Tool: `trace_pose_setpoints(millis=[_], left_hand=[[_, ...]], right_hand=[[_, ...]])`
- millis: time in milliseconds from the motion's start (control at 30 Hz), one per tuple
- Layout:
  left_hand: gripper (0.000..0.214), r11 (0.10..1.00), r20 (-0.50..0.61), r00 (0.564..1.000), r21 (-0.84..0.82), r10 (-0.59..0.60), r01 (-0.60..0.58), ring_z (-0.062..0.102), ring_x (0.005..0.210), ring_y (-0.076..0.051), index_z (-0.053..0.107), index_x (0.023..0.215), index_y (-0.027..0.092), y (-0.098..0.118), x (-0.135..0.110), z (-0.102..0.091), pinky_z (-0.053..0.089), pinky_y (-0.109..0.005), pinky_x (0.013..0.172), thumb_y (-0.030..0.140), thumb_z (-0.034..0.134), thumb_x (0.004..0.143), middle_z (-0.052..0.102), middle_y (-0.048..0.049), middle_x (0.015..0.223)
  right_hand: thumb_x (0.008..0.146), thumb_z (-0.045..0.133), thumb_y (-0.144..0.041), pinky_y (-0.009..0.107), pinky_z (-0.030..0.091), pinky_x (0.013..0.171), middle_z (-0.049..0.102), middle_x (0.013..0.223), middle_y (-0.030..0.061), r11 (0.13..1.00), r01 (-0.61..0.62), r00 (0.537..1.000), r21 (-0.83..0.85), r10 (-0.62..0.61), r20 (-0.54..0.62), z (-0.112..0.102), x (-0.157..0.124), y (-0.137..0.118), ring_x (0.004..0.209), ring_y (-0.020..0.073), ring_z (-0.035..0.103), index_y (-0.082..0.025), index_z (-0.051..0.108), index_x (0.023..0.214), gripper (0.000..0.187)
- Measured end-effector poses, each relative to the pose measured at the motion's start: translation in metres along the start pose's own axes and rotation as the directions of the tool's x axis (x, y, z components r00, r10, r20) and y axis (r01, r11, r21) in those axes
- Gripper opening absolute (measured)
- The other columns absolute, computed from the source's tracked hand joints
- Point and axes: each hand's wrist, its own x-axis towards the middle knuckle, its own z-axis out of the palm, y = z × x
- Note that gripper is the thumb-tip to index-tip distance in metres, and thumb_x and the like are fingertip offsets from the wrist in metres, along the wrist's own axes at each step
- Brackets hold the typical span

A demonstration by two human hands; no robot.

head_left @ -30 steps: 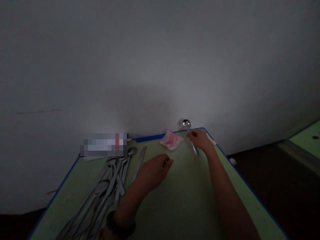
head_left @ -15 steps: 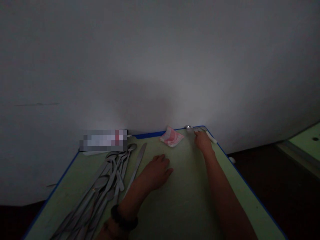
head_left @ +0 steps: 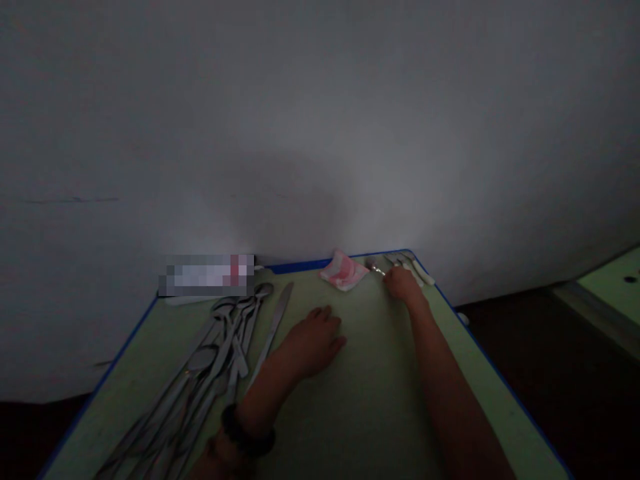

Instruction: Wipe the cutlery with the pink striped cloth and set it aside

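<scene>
My left hand (head_left: 313, 340) lies flat, fingers down, on the green table (head_left: 370, 400) near its middle, holding nothing. My right hand (head_left: 403, 283) reaches to the far right corner, fingers curled around the handle of a metal spoon (head_left: 376, 269) whose bowl points left on the table. A pink and white folded cloth (head_left: 343, 272) lies just left of the spoon. A pile of metal spoons (head_left: 200, 380) and a table knife (head_left: 273, 333) lies to the left of my left hand.
The table has a blue edge (head_left: 295, 268) and stands against a pale wall (head_left: 320, 133). White pieces (head_left: 423, 272) lie at the far right corner. A blurred-out patch (head_left: 206, 275) sits at the back left. Another green surface (head_left: 613, 280) shows at the far right.
My right hand lowered the upright spoon down onto the table at the far corner. My left hand settled flat on the table. The view tilted slightly.
</scene>
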Motion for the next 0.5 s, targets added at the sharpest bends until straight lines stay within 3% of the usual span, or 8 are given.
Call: trace_pose_setpoints(millis=[133,300,400,500], left_hand=[[0.035,1.000,-0.005,1.000,-0.012,-0.005,0.005,0.042,0.125,-0.031,0.056,0.113,0.012,0.0007,-0.0011,-0.0001,0.036,-0.047,0.101,0.033,0.044,0.088,0.049,-0.0199,0.132],[0.036,1.000,0.007,1.000,0.007,-0.020,0.020,0.040,0.126,-0.030,0.055,0.115,0.013,0.0025,-0.0017,-0.0015,0.036,-0.046,0.101,0.033,0.044,0.088,0.046,-0.0189,0.134],[0.035,1.000,0.011,1.000,0.000,-0.019,0.019,0.040,0.126,-0.030,0.055,0.115,0.013,0.0034,-0.0017,-0.0021,0.036,-0.047,0.101,0.033,0.044,0.088,0.047,-0.0193,0.133],[0.035,1.000,0.012,1.000,-0.001,-0.015,0.015,0.040,0.126,-0.030,0.055,0.114,0.013,0.0026,-0.0013,-0.0011,0.036,-0.046,0.101,0.033,0.043,0.088,0.048,-0.0183,0.132]], right_hand=[[0.084,0.044,-0.023,0.030,0.042,0.086,0.065,0.105,0.0213,1.000,-0.011,1.000,0.012,0.012,-0.015,-0.0002,-0.0015,0.0001,0.102,0.0246,0.060,-0.008,0.069,0.095,0.031],[0.083,0.045,-0.028,0.031,0.044,0.081,0.068,0.103,0.0139,0.998,-0.042,0.998,0.045,0.044,-0.044,-0.0009,-0.0048,-0.0014,0.099,0.0233,0.061,-0.018,0.068,0.100,0.030],[0.080,0.052,-0.029,0.031,0.044,0.080,0.067,0.105,0.0114,0.995,-0.071,0.989,0.073,0.080,-0.122,0.0000,-0.0052,-0.0021,0.101,0.0229,0.060,-0.022,0.064,0.109,0.033],[0.078,0.054,-0.029,0.030,0.043,0.080,0.066,0.103,0.0099,0.992,-0.088,0.975,0.094,0.105,-0.196,-0.0005,-0.0035,0.0035,0.098,0.0216,0.060,-0.022,0.066,0.105,0.030]])
